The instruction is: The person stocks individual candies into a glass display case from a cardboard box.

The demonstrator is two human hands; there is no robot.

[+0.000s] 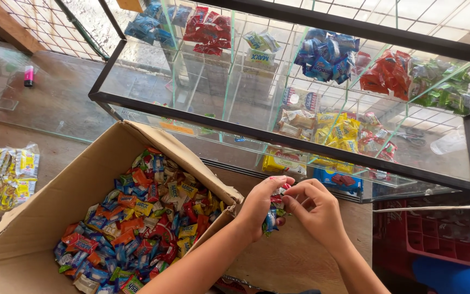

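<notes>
Cardboard formed the open box (55,201) at lower left, its bottom heaped with small wrapped candies (137,218) in blue, orange, red, yellow and green. Above it stood a black-framed glass display case (278,136), its compartments split by glass panes: blue packets (325,57) sat in the middle upper section, orange-red packets (387,76) and green packets (444,90) to their right, more blue and red packets at upper left, and yellow sachets (335,133) lower down. A clear bag of yellow packets (9,177) lay on the wooden desk (55,109) at far left, well apart from a small pink cylinder (28,76) near the top edge. Over the box's right flap, the left hand (259,204) was closed around a small bunch of wrapped sweets (274,215), blue and red wrappers showing between the fingers. The right hand (316,209) met it from the right, fingertips pinching at the same bunch, which sat between both hands just beside the box's corner.
</notes>
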